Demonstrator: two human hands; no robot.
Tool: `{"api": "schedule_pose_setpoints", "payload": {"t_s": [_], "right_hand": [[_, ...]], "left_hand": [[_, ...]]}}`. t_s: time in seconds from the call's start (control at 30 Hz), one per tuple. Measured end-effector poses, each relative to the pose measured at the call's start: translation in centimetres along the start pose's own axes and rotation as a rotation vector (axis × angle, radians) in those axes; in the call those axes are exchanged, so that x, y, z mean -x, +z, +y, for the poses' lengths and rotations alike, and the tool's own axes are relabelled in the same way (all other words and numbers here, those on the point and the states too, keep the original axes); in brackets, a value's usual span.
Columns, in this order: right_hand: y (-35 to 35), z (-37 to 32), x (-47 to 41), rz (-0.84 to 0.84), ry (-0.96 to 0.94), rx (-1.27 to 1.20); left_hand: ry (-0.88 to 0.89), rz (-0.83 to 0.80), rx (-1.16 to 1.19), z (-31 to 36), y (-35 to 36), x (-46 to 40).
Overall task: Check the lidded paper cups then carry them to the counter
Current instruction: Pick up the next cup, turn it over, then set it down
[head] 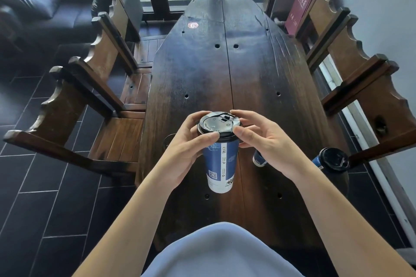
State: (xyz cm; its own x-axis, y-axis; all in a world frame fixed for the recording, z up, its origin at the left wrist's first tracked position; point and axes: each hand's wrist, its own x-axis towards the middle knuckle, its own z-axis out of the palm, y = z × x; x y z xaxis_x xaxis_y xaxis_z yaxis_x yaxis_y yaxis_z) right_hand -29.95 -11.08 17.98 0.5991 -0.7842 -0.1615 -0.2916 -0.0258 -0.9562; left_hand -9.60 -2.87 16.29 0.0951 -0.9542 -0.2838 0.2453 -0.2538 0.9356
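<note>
Your left hand (186, 148) clamps blue paper cup (220, 164) below black lid (218, 126), lifted over table (202, 69). Right hand (261, 139) fingers pinch lid rim. Thin wall crushes easily; grip upper body lightly.

Both hands (189, 141) (263, 139) grip one cup's (221, 164) lid (218, 125) — above the table (202, 74).
</note>
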Motion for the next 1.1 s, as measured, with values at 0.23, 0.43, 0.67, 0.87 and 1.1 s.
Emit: {"api": "schedule_pose_setpoints", "payload": {"t_s": [0.23, 0.43, 0.67, 0.87, 1.1], "right_hand": [[-0.1, 3.9, -2.4, -0.019, 0.115, 0.138], [0.0, 8.4, -5.3, -0.06, 0.24, 0.204], [1.2, 13.0, -9.6, -0.113, 0.377, 0.162], [1.9, 16.6, -12.5, -0.14, 0.388, 0.194], [2.0, 19.5, -13.5, -0.14, 0.309, 0.218]], "left_hand": [[-0.109, -0.033, -0.131, -3.3, -1.1, -3.5], [-0.247, -0.018, -0.278, -6.1, -1.9, -6.8], [-0.383, 0.085, -0.299, -9.3, -3.2, -10.8], [-0.39, 0.107, -0.378, -12.1, -4.0, -13.4], [-0.288, 0.099, -0.443, -14.6, -4.6, -14.7]]}}
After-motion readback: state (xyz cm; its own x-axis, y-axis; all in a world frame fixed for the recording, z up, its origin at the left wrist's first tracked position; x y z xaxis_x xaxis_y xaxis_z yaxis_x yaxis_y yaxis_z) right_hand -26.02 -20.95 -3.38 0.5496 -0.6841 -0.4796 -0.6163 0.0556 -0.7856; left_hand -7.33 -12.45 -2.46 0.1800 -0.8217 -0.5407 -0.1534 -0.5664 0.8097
